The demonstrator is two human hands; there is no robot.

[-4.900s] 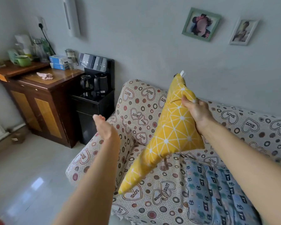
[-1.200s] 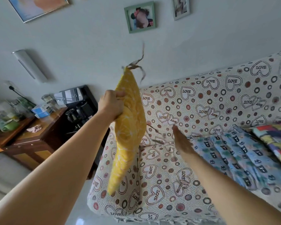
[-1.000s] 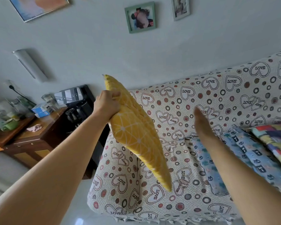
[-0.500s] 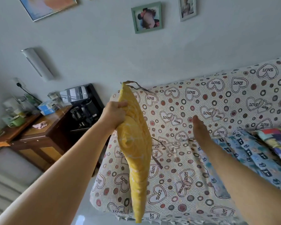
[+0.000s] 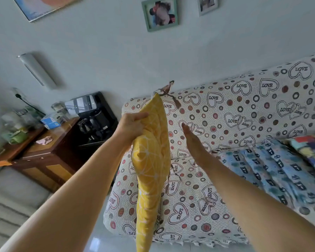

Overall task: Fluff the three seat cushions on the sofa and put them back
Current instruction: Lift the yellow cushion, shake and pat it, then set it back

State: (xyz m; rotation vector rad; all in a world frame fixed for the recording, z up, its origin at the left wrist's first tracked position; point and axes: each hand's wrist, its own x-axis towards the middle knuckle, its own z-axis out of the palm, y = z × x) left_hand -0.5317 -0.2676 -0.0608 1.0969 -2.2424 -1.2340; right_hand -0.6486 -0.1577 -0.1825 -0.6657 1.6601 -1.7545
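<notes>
Yellow cushion point(image 5: 151, 160) x1, hanging edge-on in air over L end of sofa point(image 5: 225, 113). L hand point(image 5: 133, 124): fingers curled, gripping its upper part. R hand point(image 5: 193, 140): fingers straight, flat, just beside it, holding nothing. On seat: blue cushion point(image 5: 280, 171) x1, multicolour cushion point(image 5: 313, 150) x1. Total 3 cushions.

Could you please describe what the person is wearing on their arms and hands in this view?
Nothing worn shows here. The left hand and right hand are bare, with no glove, ring or bracelet visible. The left forearm and right forearm are bare too, down to the frame's edge: no sleeve, cuff or watch in view.
</notes>
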